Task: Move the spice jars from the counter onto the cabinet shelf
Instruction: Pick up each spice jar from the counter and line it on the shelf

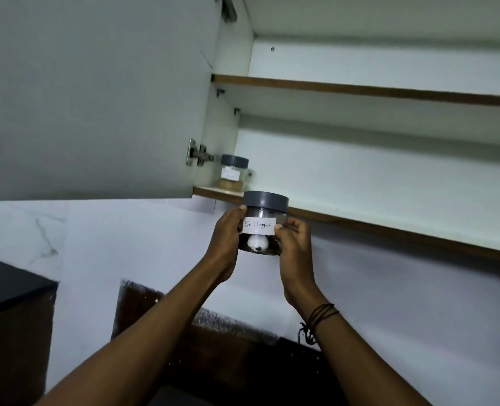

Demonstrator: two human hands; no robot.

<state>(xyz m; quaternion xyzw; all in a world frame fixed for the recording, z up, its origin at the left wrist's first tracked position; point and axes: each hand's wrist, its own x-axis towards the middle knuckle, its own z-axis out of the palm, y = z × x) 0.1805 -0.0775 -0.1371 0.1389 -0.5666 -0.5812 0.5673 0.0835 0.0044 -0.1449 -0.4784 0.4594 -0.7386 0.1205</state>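
Note:
A clear spice jar (261, 212) with a grey lid and a white label reading "Black Pepper" is held up in the air just below the front edge of the bottom cabinet shelf (360, 224). My left hand (226, 238) grips its left side and my right hand (294, 247) grips its right side. A second jar (233, 174) with a grey lid, a white label and tan contents stands upright at the far left end of that bottom shelf, beside the cabinet wall.
The open cabinet door (96, 98) hangs to the left on its hinge (197, 153). A higher shelf (360, 90) runs above. A white backsplash (389, 288) lies behind my arms, and a dark counter corner (5, 288) sits at the lower left.

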